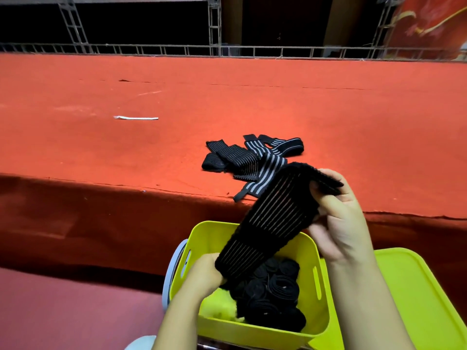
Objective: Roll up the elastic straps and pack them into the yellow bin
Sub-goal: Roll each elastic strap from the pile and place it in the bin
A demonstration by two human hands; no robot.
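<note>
Yellow bin (313, 322) nearest, below the red platform's (151, 152) front edge; rolled straps (273, 294) fill its right half. Left hand (204, 276) grips the lower end of a black elastic strap (273, 218); right hand (336, 215) pinches the upper end, fingers curled. I'd start rolling from one end, keeping tension and edges aligned. Loose straps (252, 157) lie near the platform's front edge.

White strip (136, 118) on red carpeted platform (252, 97); metal truss (214, 26) behind.
</note>
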